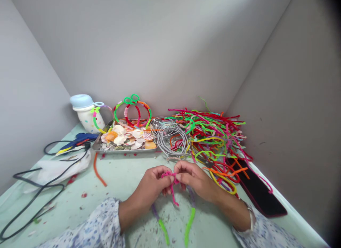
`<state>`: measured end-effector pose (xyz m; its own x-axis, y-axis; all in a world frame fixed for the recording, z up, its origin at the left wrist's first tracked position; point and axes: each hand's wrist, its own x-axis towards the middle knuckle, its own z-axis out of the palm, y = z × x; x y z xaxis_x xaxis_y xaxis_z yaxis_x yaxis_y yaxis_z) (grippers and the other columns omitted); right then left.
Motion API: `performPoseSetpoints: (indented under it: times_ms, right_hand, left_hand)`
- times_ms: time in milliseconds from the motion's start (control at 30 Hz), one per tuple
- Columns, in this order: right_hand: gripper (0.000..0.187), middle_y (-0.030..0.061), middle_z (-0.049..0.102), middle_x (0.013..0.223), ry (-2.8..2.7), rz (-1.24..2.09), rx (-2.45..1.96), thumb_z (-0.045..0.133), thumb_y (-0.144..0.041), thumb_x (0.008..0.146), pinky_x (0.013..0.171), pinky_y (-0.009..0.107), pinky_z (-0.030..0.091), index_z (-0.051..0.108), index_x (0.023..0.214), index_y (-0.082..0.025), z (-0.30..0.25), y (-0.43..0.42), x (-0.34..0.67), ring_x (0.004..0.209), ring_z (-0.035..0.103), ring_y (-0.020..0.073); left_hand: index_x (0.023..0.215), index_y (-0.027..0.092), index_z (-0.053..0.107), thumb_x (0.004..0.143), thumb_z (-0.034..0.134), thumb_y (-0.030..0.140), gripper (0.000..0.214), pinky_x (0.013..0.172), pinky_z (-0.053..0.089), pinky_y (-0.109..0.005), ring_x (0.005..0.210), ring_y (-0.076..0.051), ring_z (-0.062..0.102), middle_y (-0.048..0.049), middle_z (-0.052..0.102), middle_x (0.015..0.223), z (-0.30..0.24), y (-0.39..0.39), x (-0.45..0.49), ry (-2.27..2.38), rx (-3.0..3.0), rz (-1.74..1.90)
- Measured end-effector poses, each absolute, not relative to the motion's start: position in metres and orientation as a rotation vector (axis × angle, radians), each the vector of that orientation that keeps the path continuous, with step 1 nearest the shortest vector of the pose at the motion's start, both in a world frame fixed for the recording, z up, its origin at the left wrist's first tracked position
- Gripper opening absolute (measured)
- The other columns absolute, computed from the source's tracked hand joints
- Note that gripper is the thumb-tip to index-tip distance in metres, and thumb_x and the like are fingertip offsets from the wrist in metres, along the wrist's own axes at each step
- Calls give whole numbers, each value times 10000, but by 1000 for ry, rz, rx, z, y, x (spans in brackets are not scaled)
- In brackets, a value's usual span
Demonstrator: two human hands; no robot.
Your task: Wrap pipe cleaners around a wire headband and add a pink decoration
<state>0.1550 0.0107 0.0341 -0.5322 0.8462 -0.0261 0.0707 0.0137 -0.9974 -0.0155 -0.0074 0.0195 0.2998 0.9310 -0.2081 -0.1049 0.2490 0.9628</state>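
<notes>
The pink chenille stem (172, 193) is held above the table (119, 177) in a narrow pinch, gripped by the left hand (154, 182) and right hand (193, 178). Being light, soft and pliable, it should be taken at its twisted section.

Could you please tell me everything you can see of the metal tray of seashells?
The shallow rectangular metal tray has a low, shiny rim and lies flat on the pale green surface. It is heaped with scallop shells in white, orange and pink, with smaller shell pieces among them. The glue gun lies just left of it, the coiled grey wire meets its right end, and pipe-cleaner hoops rise behind it.
</notes>
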Motion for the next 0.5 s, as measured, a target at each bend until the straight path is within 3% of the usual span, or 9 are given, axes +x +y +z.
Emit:
performPoseSetpoints:
  times_ms: [233,500]
  right_hand:
    - [148,-43,462,620,-1812,1378,-1083,528,-257,838,544,227,312,539,714,-177,30,11,155,578,407,103]
    - [120,-36,487,606,-1668,1554,-1074,511,-210,783,564,231,315,524,670,-172,27,12,152,581,425,106]
  left_hand:
    - [730,141,585,719,638,245,117,451,353,-196,426,-74,448,53,521,487,18,-9,-13,1090,1152,866]
    - [749,138,592,739,625,227,95,423,309,-173,429,-57,408,64,497,515,16,-10,-12,1113,1226,845]
